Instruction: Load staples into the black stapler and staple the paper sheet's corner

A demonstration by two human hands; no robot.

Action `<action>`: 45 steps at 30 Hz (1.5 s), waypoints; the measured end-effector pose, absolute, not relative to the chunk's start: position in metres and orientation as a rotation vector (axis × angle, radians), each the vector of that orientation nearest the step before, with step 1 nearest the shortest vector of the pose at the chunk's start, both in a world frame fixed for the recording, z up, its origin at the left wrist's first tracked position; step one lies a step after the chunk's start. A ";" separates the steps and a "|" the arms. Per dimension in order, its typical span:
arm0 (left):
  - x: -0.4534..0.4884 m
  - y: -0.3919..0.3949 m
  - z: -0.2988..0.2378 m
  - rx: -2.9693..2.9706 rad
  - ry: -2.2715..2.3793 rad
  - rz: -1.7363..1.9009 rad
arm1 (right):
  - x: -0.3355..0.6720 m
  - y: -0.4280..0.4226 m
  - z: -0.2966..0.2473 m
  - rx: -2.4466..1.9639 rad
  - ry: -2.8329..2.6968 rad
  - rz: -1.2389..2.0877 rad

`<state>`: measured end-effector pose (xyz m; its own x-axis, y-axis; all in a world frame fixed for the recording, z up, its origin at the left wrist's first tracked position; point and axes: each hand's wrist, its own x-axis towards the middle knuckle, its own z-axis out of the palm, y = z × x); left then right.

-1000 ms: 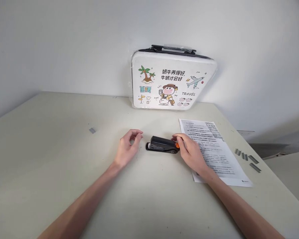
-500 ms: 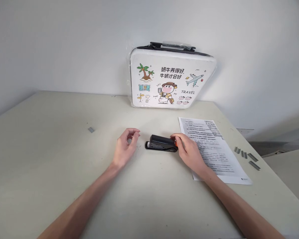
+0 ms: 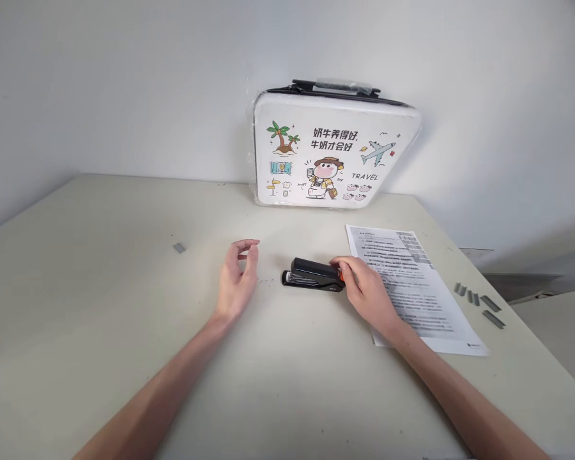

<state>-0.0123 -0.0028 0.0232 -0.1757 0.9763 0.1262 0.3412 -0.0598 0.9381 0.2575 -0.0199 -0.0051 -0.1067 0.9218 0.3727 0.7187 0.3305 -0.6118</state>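
My right hand (image 3: 368, 291) grips the rear end of a black stapler (image 3: 311, 275) lying on the table, beside an orange part. The stapler's nose points left, with its top arm raised a little above the base. To its left, apart from it, my left hand (image 3: 237, 275) hovers with loosely curved fingers and thumb; nothing shows in it. Tiny dark bits (image 3: 267, 281), perhaps loose staples, lie between that hand and the stapler. A printed sheet of paper (image 3: 421, 300) lies partly beneath my right hand and forearm.
A white case (image 3: 335, 153) with cartoon prints and a black handle stands against the wall at the back. Several staple strips (image 3: 491, 303) lie near the table's right edge. One short staple strip (image 3: 179, 247) lies at the left on the pale table (image 3: 100, 287).
My left hand has drawn slightly left, away from the stapler, and more dark bits show beside it. My right hand keeps its hold on the stapler. The view has shifted slightly.
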 end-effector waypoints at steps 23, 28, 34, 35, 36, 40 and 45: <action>-0.015 0.001 0.017 1.321 1.418 1.419 | 0.254 -0.023 0.001 -1.395 -1.968 0.319; -0.009 0.001 0.015 1.148 1.196 1.387 | 0.253 -0.024 -0.002 -1.322 -2.073 0.247; -0.005 0.000 0.021 0.797 1.007 1.305 | 0.247 -0.030 0.000 -1.181 -1.971 0.217; -0.005 0.000 0.022 0.731 0.969 1.279 | 0.246 -0.031 0.001 -1.123 -1.961 0.174; -0.005 -0.001 0.024 0.664 0.931 1.244 | 0.246 -0.032 0.002 -1.059 -1.957 0.123; -0.005 -0.002 0.027 0.408 0.836 1.088 | 0.244 -0.032 0.007 -0.855 -1.970 -0.112; -0.005 -0.003 0.027 0.315 0.757 0.964 | 0.239 -0.036 0.015 -0.771 -1.985 -0.311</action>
<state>-0.0046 -0.0026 0.0273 0.3438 0.8305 -0.4383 -0.6225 0.5510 0.5558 0.2390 -0.0358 0.0147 -0.3502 0.3913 0.8510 0.6327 0.7688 -0.0931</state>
